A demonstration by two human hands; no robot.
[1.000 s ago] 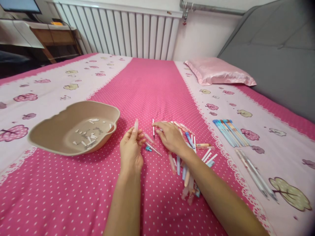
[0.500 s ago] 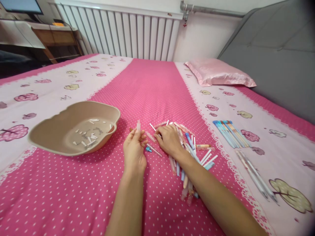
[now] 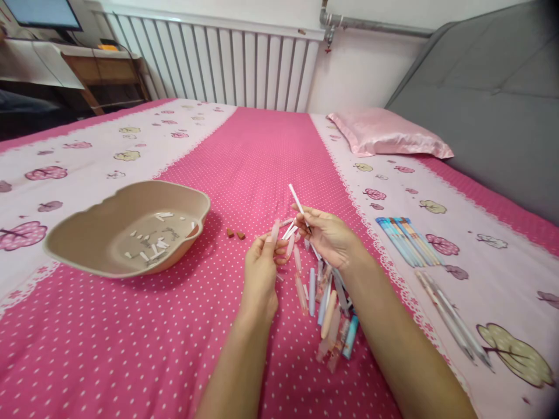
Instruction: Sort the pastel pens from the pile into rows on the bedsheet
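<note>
My left hand [image 3: 261,262] is closed round a translucent pink pen barrel [image 3: 275,230] that points up between thumb and fingers. To its right, my right hand [image 3: 329,233] pinches a thin white pen refill [image 3: 296,198], which slants up and to the left with its dark lower end at the fingers. Under and in front of both hands lies a loose pile of pen parts [image 3: 329,314], pink, lilac, peach and blue, with some white sticks among them. My right forearm hides part of that pile.
At left stands a beige basin [image 3: 105,233] with small white pieces inside. Two small brown pieces [image 3: 236,234] lie near it. On the right are a row of blue-topped pens [image 3: 408,241] and several grey-white pens [image 3: 454,317]. A pink pillow [image 3: 388,131] lies at the back.
My right hand has lifted from the pile with the white refill. My left hand has moved right with the pink barrel, closer to it. Two brown pieces now show near the basin.
</note>
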